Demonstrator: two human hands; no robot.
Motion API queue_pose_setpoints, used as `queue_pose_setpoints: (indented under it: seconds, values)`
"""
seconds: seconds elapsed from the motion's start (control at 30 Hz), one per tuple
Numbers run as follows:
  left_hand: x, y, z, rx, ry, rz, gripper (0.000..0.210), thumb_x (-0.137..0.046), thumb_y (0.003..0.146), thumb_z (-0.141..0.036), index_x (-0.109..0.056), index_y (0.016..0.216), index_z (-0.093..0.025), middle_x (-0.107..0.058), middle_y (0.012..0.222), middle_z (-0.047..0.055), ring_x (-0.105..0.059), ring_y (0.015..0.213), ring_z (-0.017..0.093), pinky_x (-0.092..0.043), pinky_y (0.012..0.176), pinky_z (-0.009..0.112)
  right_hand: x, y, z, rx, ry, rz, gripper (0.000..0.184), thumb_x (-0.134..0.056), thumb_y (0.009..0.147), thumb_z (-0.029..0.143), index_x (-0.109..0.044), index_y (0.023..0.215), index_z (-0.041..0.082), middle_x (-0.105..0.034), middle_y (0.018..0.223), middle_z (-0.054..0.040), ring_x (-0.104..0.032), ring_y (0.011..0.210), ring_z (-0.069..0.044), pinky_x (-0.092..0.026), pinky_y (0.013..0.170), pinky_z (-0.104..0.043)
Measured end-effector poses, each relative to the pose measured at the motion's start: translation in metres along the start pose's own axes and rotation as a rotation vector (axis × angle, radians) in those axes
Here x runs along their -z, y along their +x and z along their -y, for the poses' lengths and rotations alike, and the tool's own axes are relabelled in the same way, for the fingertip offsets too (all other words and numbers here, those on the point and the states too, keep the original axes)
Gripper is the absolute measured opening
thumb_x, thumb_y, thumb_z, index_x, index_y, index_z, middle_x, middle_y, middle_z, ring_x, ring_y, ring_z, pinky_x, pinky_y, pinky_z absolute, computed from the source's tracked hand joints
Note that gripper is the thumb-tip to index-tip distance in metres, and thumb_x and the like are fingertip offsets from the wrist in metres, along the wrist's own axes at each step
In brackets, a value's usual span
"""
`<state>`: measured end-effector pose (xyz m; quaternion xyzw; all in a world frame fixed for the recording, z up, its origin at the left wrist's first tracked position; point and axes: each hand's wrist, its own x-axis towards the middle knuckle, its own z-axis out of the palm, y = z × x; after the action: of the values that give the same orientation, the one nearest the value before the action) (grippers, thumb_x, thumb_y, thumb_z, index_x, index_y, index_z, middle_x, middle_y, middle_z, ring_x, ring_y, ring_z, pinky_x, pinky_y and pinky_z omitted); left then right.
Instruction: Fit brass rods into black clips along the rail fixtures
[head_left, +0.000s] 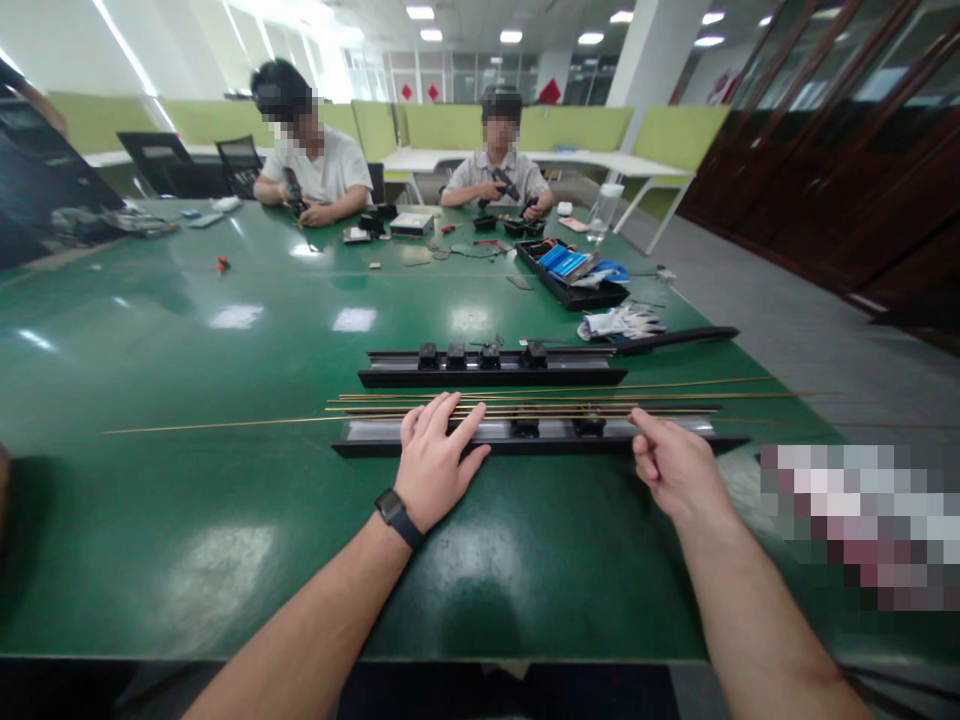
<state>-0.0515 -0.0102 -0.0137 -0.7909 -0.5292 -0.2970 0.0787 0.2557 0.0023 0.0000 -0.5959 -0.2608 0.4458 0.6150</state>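
Note:
Several long, thin brass-coloured rods (525, 407) lie across the near black channel (435, 450), reaching past both its ends. My left hand (439, 455), with a dark watch on its wrist, rests palm down over the rods and channel, fingers spread. At the channel's right part, my right hand (675, 455) is closed, thumb and forefinger together on a thin brass rod; the fingers partly hide the grip. Small black blocks (589, 420) sit in the channel between my hands. Just beyond lies a second black channel (487, 379) with several similar blocks.
White gloves (622, 322) and a black curved strip (679, 340) lie at the right. Behind them stands a black tray (574, 295) with blue pieces. Two people sit across the green table (262, 500), handling dark tools. A clear jug (604, 212) stands at the far right.

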Motion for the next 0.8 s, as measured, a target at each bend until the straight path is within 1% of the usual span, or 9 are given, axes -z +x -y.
queue_pose_setpoints:
  seconds: [0.3,0.6,0.67,0.8]
  values:
    - [0.0000,-0.0006,0.0004,-0.004,0.006,0.007,0.049,-0.059,0.093,-0.043,-0.054,0.140,-0.032,-0.052,0.146,0.012,-0.043,0.139,0.030,-0.028,0.114,0.048,0.0068,0.0083,-0.0016,0.015,0.042,-0.088,0.025,-0.081,0.071,0.032,-0.062,0.076,0.017,-0.055,0.048,0.0046,-0.036,0.027,-0.006,-0.021,0.023,-0.016]
    - [0.0001,-0.0004,-0.0003,-0.002,0.003,-0.001,0.048,-0.059,0.093,-0.042,-0.054,0.139,-0.032,-0.052,0.146,0.011,-0.043,0.139,0.029,-0.027,0.114,0.048,0.0039,0.0033,0.0006,0.026,-0.006,-0.070,0.029,-0.081,0.070,0.038,-0.064,0.081,0.016,-0.056,0.047,0.0033,-0.035,0.026,-0.006,-0.019,0.024,-0.016]
    - [0.0005,-0.0003,-0.0003,-0.002,0.002,0.003,0.048,-0.059,0.093,-0.042,-0.054,0.140,-0.032,-0.052,0.146,0.012,-0.043,0.139,0.029,-0.027,0.114,0.048,0.0028,0.0015,0.0012,0.016,-0.006,-0.061,0.030,-0.083,0.069,0.037,-0.063,0.078,0.016,-0.056,0.047,0.0033,-0.035,0.026,-0.005,-0.019,0.024,-0.016]
    - [0.0008,-0.0004,-0.0005,0.000,-0.001,0.004,0.047,-0.058,0.093,-0.042,-0.055,0.139,-0.032,-0.051,0.146,0.012,-0.043,0.139,0.029,-0.027,0.114,0.049,0.0006,-0.0009,0.0013,0.015,-0.012,-0.022,0.036,-0.086,0.066,0.036,-0.055,0.068,0.018,-0.056,0.048,0.0032,-0.036,0.027,-0.005,-0.020,0.024,-0.016]
